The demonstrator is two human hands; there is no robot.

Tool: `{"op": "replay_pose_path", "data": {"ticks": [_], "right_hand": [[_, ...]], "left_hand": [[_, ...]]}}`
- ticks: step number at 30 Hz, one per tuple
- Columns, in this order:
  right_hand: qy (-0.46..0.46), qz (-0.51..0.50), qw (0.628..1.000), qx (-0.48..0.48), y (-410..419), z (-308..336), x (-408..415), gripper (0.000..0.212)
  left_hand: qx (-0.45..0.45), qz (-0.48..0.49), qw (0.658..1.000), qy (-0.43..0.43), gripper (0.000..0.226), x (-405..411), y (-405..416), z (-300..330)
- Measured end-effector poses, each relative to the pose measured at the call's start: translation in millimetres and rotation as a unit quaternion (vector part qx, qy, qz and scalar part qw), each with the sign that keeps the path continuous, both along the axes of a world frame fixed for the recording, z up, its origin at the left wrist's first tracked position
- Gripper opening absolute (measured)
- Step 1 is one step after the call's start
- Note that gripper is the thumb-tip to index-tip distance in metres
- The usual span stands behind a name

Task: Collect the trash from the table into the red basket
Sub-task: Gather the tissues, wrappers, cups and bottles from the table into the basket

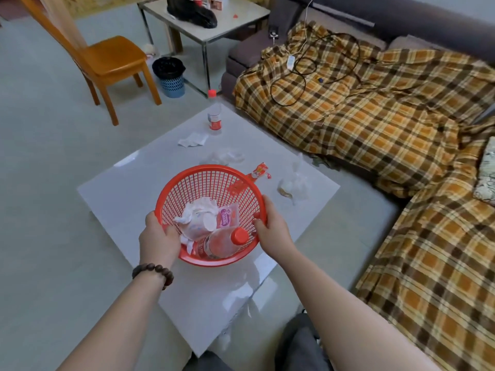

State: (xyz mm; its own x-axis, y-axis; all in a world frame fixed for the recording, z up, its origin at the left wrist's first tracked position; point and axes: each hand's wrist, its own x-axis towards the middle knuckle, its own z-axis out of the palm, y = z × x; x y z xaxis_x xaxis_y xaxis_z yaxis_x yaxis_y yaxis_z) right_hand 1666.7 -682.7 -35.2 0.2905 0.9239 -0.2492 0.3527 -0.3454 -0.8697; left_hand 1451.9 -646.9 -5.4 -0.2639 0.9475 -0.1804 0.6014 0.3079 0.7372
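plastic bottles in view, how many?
2. One bottle stands upright at the table's far corner; the other bottle lies in the red basket among wrappers. More could be hidden under that trash.

No legible text anywhere. Pink packet [227,217] inside red basket [187,180]: white lettering present, too blurred to read. Upright bottle [214,117] on table [128,183]: red label band, print unresolved. Bottle lying in basket [222,243]: label not decipherable. Red-orange wrapper [257,171] beside basket rim: markings smeared. Boxes [218,1] on far table: print too small.
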Motion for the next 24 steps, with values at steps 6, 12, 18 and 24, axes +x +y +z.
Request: {"op": "replay_pose_path", "data": {"ticks": [6,12,18,24], "right_hand": [[-0.007,0.054,0.999,0.005,26.9,-17.1,133.9,0.058],[-0.003,0.108,0.994,-0.017,56.5,-15.1,227.6,0.060],[0.034,0.158,0.987,-0.022,99.8,-17.9,263.7,0.056],[0.044,0.219,0.974,-0.043,161.9,-26.1,282.4,0.054]], "left_hand": [[-0.006,0.033,0.999,0.014,0.029,129.3,10.8,-12.3],[-0.013,0.064,0.998,0.024,0.029,215.2,22.2,-10.4],[-0.012,0.119,0.992,0.038,0.029,249.9,44.1,-16.7],[-0.016,0.190,0.981,0.032,0.030,273.6,81.6,-34.7]]}}
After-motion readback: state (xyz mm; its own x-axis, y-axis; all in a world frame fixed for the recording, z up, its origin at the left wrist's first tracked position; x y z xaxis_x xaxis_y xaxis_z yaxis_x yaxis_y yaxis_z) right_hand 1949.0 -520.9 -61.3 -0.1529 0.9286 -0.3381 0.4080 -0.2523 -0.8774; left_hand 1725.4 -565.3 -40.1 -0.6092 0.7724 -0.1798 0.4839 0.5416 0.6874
